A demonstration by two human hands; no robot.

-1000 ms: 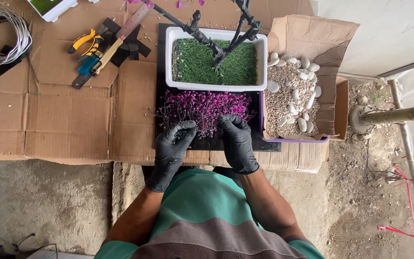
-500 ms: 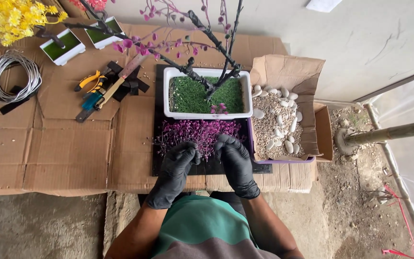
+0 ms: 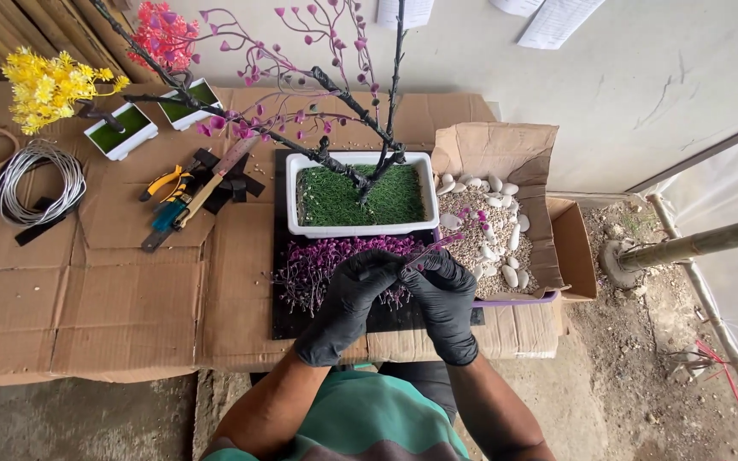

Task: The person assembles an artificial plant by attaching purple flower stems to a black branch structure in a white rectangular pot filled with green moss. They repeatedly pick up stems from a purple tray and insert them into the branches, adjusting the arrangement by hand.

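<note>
On top of the flat brown cardboard (image 3: 130, 299), a black mat (image 3: 288, 320) with a heap of tiny purple sprigs (image 3: 318, 269), close to the body, likely for easy picking. Just above that heap, both hands in black gloves, pressed close together. Left hand (image 3: 345, 300) and right hand (image 3: 444, 299) both pinching 1 thin purple stem (image 3: 430, 248), fingertips shut on it, stem tip poking up and to the right. Held up over the heap, maybe so loose bits fall back on the mat.

Right behind the hands, a white tray (image 3: 360, 229) with green fake grass and a dark little tree (image 3: 343, 94) with pink buds, standing up in the middle. Near enough to touch without stretching.

To the right, an open box of small pebbles and white stones (image 3: 493, 235), just beside the tray.

To the left, well apart from the hands, yellow pliers (image 3: 164, 181) and other tools in 1 bunch, a coil of grey wire (image 3: 36, 179), and 2 small white trays, 1 with a yellow flower tree (image 3: 49, 85), 1 with a red flower tree (image 3: 164, 34). Likely parked there, out of the way.
</note>
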